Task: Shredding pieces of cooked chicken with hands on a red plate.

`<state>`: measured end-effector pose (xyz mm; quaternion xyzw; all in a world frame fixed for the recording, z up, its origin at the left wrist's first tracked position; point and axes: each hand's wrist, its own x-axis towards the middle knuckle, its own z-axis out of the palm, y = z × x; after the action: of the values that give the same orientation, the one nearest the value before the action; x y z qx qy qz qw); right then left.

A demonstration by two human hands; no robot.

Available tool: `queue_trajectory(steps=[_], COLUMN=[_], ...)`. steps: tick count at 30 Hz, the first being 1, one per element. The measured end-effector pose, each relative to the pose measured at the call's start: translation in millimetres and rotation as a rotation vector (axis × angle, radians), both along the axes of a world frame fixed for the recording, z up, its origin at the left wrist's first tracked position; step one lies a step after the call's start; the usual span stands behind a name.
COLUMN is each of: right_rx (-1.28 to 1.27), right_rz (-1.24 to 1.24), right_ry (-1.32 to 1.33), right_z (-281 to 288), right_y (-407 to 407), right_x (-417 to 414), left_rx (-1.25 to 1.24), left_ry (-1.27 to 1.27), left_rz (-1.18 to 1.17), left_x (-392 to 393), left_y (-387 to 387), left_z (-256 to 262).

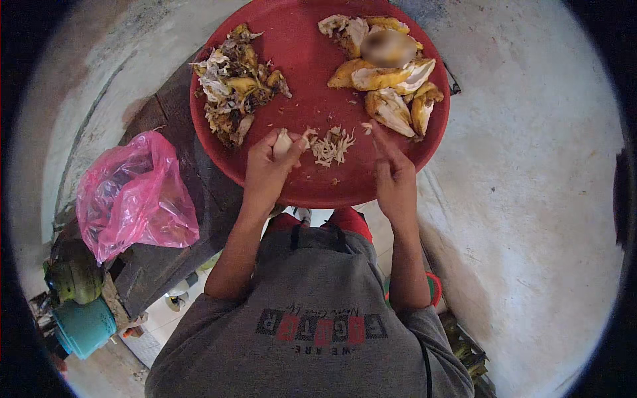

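A round red plastic tray [308, 191] lies before me. My left hand [273, 159] holds a pale piece of cooked chicken meat [282, 144] over its near left part. Just right of that hand is a small pile of shredded chicken [333, 147]. My right hand [394, 169] is over the near right part, index finger extended, with a small shred of meat [367, 128] at its fingertip; whether it is gripped is unclear. Larger yellow-skinned chicken pieces [390, 109] lie at the far right, partly blurred. A heap of skin and scraps [234, 89] sits on the left.
A crumpled pink plastic bag [137, 199] rests on the dark wooden surface [164, 268] at left. Below it is a turquoise container [84, 326]. A red-rimmed green container [436, 290] shows beside my right forearm. A concrete surface [517, 199] extends on the right.
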<state>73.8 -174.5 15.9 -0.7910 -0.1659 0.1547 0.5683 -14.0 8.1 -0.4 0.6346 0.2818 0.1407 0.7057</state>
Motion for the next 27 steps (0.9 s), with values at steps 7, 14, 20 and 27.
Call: queue_trajectory(steps=[7,14,20,27], right_rx=[-0.664,-0.569,0.017,-0.002], right_rz=[0.297,0.291,0.205,0.247], right_ry=[-0.255,-0.165,0.215,0.173], right_z=[-16,-4,19,18], right_y=[10,-4,6,5], right_x=[-4,-2,-24,-22], left_rx=[0.84,-0.025,-0.283,-0.201], left_ry=[0.145,0.188,-0.091,-0.148], left_rz=[-0.228,-0.198,-0.134,-0.215], left_x=[25,-1,10,7], left_y=[2,17,-11,-20], left_z=[-39,-44,-17,-4])
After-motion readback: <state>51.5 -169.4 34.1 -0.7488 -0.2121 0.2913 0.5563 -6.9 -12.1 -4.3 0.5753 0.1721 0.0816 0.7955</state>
